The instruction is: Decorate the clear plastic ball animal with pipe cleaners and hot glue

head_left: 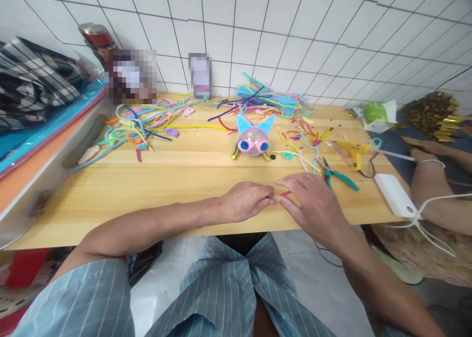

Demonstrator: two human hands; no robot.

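Note:
Close together over the front of the table, my two hands work on a short red pipe cleaner [286,193]. My left hand [248,201] pinches its left end between closed fingertips. Thumb and fingers of my right hand [313,199] close around its other end, partly covering it. Behind them stands a small animal figure [253,139] with a clear round body, blue ears and large pink-and-blue eyes. Green-handled pliers [341,179] lie just beyond my right hand, beside a yellow glue gun [354,155].
Loose pipe cleaners lie in a heap at the back [273,98] and in a tangle at the left [136,126]. A phone [201,76] leans on the tiled wall. A white power bank [394,194] with cables sits at the right edge, near another person's arm [429,180].

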